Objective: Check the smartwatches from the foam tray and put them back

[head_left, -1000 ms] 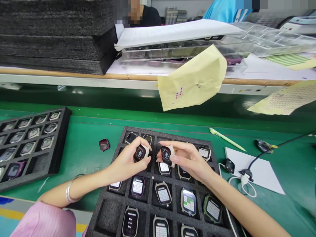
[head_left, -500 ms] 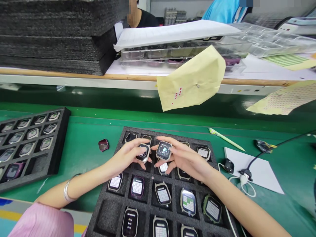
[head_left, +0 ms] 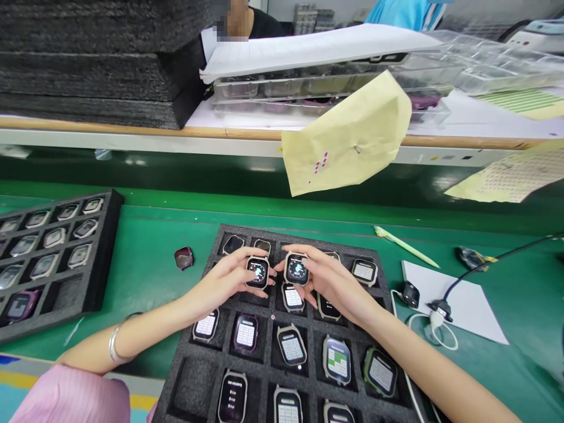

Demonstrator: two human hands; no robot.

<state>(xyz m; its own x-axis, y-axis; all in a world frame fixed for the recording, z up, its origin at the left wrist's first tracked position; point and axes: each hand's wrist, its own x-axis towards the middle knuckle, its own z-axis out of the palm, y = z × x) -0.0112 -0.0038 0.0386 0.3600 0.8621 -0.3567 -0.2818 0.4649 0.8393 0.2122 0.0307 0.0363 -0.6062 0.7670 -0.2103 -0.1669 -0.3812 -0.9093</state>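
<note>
Over the black foam tray [head_left: 194,385], the left hand [head_left: 238,271] pinches one lit watch [head_left: 258,273] and the right hand [head_left: 328,276] a second lit watch [head_left: 296,269], both, I'd say, mid-handling and not yet set down, while many other watches [head_left: 291,345] already lie inside that tray.

A small-electronics workshop

Rounded-square smartwatches [head_left: 245,333], many with lit screens, fill most compartments of a black foam tray [head_left: 192,382] on a green-topped workbench [head_left: 147,252]. Thick black foam blocks [head_left: 79,76] and clear plastic compartment trays [head_left: 482,66] are piled on a wood-edged white shelf [head_left: 176,143] above, beyond which another person in a black top [head_left: 265,24] shows.
</note>
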